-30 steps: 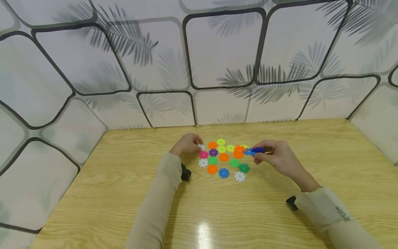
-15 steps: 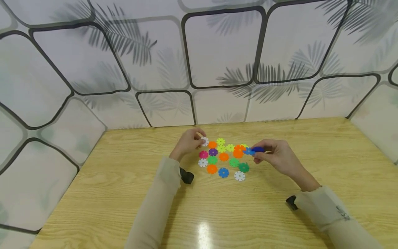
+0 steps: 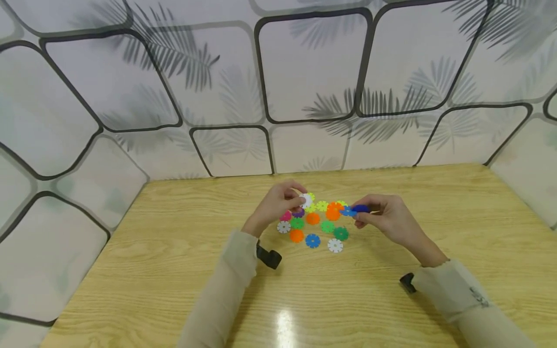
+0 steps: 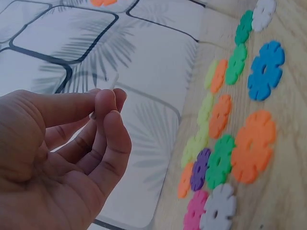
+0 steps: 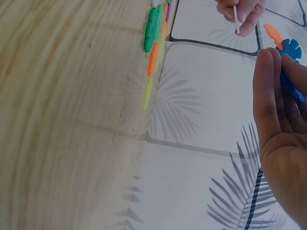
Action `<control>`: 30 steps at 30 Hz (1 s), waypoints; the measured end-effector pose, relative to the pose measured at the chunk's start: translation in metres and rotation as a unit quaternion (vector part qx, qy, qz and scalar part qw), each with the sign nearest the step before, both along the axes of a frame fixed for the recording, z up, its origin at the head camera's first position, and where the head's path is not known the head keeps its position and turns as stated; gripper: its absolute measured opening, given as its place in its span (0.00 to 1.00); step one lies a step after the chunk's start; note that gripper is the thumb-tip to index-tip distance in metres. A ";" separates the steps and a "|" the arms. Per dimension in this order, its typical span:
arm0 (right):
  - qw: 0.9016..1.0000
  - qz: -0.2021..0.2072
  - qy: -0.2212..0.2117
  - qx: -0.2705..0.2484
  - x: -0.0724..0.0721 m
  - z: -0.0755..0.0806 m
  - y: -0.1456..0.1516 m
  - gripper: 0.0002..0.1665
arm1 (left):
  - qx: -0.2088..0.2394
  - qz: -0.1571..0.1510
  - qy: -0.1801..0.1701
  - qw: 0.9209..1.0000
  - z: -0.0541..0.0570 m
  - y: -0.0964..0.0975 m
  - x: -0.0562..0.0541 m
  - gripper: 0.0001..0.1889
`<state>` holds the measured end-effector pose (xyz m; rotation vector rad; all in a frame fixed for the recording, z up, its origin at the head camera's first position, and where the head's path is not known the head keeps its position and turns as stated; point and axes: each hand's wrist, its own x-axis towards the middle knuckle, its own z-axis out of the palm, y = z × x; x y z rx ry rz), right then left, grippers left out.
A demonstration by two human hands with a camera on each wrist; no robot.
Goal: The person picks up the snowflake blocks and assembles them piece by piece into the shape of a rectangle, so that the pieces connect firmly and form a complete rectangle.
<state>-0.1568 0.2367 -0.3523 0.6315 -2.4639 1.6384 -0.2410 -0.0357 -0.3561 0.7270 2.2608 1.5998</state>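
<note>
My left hand [image 3: 278, 205] pinches a white notched building disc [image 3: 307, 200] between thumb and fingers, held up over the back of the loose discs. In the left wrist view only the thin edge of this white disc [image 4: 113, 80] shows past the fingertips. My right hand [image 3: 387, 217] grips a small chain of linked discs by its dark blue disc [image 3: 360, 209]. From that one a lighter blue disc [image 3: 348, 211] sticks out to the left, with an orange disc [image 5: 273, 34] at the far end. The right fingers partly hide the dark blue disc.
Loose notched discs lie spread on the wooden table [image 3: 196, 270]: among them a blue disc [image 3: 313, 240], a white disc [image 3: 335, 245], a dark green disc [image 3: 341, 234] and several orange and yellow ones. A patterned wall [image 3: 311, 72] stands behind the table.
My left hand has picked up the white disc from the left of the spread, raised it and carried it rightward toward the chain. My right hand stays nearly still.
</note>
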 end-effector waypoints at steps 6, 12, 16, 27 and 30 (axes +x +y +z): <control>1.000 0.004 0.003 -0.005 -0.001 -0.001 0.000 0.07 | 0.019 -0.012 -0.023 0.999 0.001 0.004 0.008 0.11; 1.000 0.012 0.014 -0.011 -0.002 -0.002 0.000 0.08 | 0.030 -0.027 -0.036 0.999 0.007 0.009 0.016 0.12; 1.000 0.013 0.015 -0.014 -0.002 -0.001 -0.001 0.08 | 0.028 -0.040 -0.032 0.998 0.008 0.013 0.020 0.12; 1.000 0.011 0.019 -0.012 -0.001 0.000 -0.002 0.08 | 0.035 -0.050 -0.047 0.997 0.007 0.021 0.027 0.13; 1.000 0.010 0.020 -0.012 0.000 0.000 -0.002 0.08 | 0.037 -0.048 -0.053 0.997 0.007 0.022 0.028 0.13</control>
